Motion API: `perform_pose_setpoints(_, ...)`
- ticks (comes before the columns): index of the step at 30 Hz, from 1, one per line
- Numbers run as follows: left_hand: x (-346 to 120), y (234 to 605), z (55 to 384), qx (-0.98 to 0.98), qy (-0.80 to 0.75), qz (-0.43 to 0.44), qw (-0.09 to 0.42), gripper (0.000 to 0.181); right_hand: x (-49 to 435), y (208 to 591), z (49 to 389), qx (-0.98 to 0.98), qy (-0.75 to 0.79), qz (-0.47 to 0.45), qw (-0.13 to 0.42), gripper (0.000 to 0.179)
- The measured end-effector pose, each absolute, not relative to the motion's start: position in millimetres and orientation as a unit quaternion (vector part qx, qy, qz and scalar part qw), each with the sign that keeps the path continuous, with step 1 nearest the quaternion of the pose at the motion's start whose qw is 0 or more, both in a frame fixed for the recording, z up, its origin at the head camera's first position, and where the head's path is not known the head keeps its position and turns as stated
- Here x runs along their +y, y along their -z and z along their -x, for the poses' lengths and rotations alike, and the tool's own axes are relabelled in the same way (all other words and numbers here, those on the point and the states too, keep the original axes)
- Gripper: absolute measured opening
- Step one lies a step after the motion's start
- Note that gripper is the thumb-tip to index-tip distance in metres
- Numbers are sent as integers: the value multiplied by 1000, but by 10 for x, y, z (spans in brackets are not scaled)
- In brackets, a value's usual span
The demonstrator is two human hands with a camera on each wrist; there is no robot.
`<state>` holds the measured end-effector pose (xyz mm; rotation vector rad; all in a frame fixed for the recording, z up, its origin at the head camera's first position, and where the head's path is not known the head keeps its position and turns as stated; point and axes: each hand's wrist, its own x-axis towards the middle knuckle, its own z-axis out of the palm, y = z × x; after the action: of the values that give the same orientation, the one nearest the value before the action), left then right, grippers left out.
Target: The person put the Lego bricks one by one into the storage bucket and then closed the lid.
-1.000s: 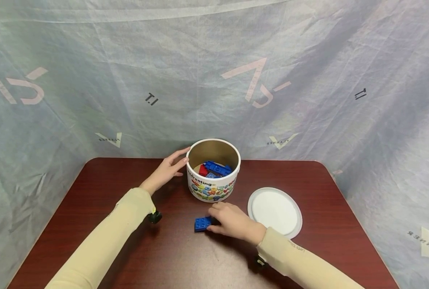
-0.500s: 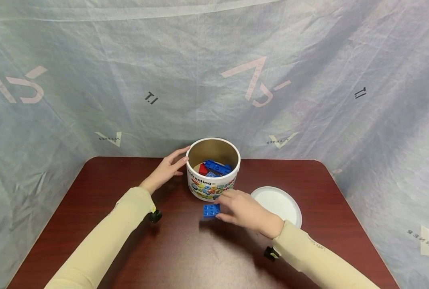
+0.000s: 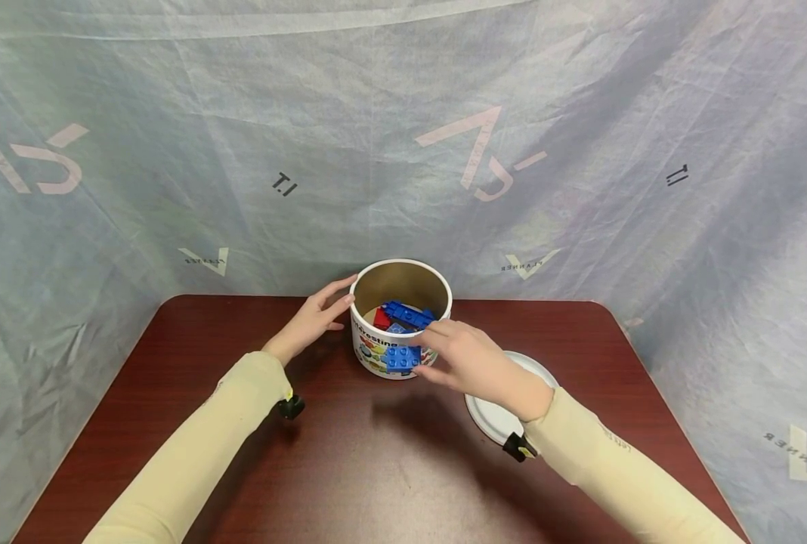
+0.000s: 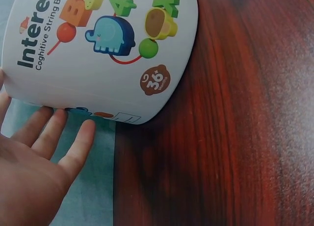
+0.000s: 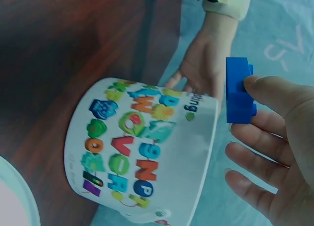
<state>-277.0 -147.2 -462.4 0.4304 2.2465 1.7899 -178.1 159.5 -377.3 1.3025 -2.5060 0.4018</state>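
Note:
A white round tub [image 3: 368, 344] with colourful letters on its side stands upright on the table, its top uncovered. Inside lie blue building blocks [image 3: 406, 313] and a red block [image 3: 381, 318]. My left hand [image 3: 310, 325] rests its straight fingers against the tub's left side, as the left wrist view [image 4: 44, 167] also shows. Between thumb and fingers, my right hand [image 3: 474, 359] pinches a blue studded block [image 3: 401, 359], held above the table in front of the tub. In the right wrist view this blue block [image 5: 238, 91] appears side-on, apart from the tub.
A white round lid [image 3: 495, 419] lies flat on the table right of the tub, partly hidden by my right forearm. Behind the dark red wooden table [image 3: 349, 468] hangs a grey printed cloth [image 3: 376, 151], close to the tub's back.
My right hand has lifted the blue block off the table and carried it up and forward, toward the tub's front right. The left hand and the tub stay in place.

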Motion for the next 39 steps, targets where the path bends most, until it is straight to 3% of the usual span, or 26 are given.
perform_pose_setpoints(17, -1476, 4636, 2784, 770, -611, -147, 111, 56, 1590, 3626, 2159, -894, -174, -391, 131, 32)
perform_pose_setpoints(39, -1459, 4654, 2762, 772, -610, -140, 110, 57, 1367, 3778, 2748, -931, -108, -348, 27, 33)
